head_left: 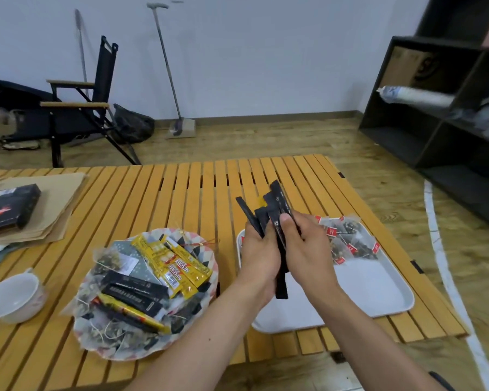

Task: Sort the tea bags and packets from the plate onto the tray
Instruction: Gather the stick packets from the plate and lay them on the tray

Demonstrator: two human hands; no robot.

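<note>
A patterned plate [202, 244] on the slatted wooden table holds yellow stick packets [178, 263], black stick packets [136, 292] and mesh tea bags [108, 261]. To its right lies a white tray [378, 289] with several tea bags with red tags [347, 238] at its far end. Above the tray's left part, my left hand [259, 258] and my right hand [305, 246] both grip a bundle of black stick packets [274, 207], which fans out upward and hangs down between my palms.
A white bowl [12, 294] stands at the left front of the table. A black box [10, 207] lies on brown paper at the far left. A folding chair and a broom stand behind the table, and a dark shelf unit is at the right.
</note>
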